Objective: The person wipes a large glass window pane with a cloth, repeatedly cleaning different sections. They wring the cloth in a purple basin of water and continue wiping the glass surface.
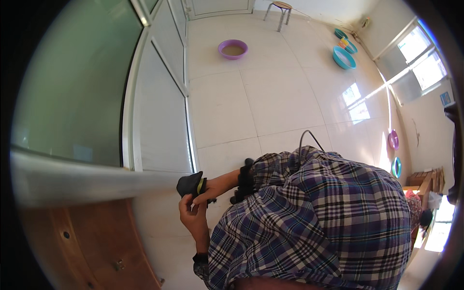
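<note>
My left hand has its fingertips pinched at the lower edge of a black fabric item with a yellow-green band. My right hand meets it from the right, its fingers against the banded edge. Whether the black item is held by the right hand or partly covers it, I cannot tell. Black straps wrap the right wrist near the cuff, and a dark band circles the left wrist. My plaid shirt fills the lower right, with a dark cable rising behind the sleeve.
A metal-framed glass partition stands left, above a brown wooden cabinet. A purple basin holding murky liquid, a stool and a blue basin stand on the tiled floor. Wooden furniture is at right.
</note>
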A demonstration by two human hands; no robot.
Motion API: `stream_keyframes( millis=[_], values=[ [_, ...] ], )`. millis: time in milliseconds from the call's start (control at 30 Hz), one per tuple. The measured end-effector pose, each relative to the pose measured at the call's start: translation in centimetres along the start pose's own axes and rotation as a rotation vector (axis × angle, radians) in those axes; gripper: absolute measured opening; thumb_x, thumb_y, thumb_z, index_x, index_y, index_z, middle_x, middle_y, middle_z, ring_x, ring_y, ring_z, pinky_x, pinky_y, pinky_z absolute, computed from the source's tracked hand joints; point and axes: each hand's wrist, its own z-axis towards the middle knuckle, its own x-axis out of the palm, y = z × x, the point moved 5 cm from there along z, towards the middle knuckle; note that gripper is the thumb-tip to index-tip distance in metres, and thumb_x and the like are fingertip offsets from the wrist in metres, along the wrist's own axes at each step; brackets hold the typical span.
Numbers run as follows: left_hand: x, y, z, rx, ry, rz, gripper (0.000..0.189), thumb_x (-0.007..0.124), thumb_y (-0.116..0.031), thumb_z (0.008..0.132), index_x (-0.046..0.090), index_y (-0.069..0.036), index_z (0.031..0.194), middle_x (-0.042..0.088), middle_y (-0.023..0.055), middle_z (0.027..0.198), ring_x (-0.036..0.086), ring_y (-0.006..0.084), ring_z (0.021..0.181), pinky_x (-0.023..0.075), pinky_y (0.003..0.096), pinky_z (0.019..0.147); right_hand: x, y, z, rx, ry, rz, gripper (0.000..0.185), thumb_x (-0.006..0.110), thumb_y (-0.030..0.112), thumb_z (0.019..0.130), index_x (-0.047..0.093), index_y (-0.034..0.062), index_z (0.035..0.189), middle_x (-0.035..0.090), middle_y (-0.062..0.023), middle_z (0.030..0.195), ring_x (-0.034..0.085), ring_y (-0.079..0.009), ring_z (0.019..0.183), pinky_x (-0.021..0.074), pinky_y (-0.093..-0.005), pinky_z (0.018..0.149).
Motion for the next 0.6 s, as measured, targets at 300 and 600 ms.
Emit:
stream_keyframes(
  millis=[300,600],
  values=[
    [2.7,3.8,8.8,0.257,0.146,0.049,0.022,0.064,0.003,0.082,0.057,0.002,0.102,0.059,0.0058,0.095,0.058,0.0125,0.087,0.0486,0.0248,0.077,-6.9,-2.4,-1.2,-0.084,-0.223,-0.236,0.034,0.049,0.029,0.096,0.055,0.0013,0.116,0.06,-0.0072,0.103,0.053,-0.0149,0.096,0.0445,-0.0298,0.086],
    [-4.5,7.3,12.4,0.182,0.373,-0.111,0.02,0.052,-0.004,0.09,0.048,0.002,0.108,0.057,0.0096,0.099,0.056,0.0156,0.092,0.0468,0.0277,0.081,-4.6,-8.7,1.3,-0.267,-0.646,-0.192,0.024,0.049,0.022,0.096,0.056,0.0005,0.104,0.059,-0.0027,0.093,0.053,-0.011,0.085,0.046,-0.0275,0.074]
  ],
)
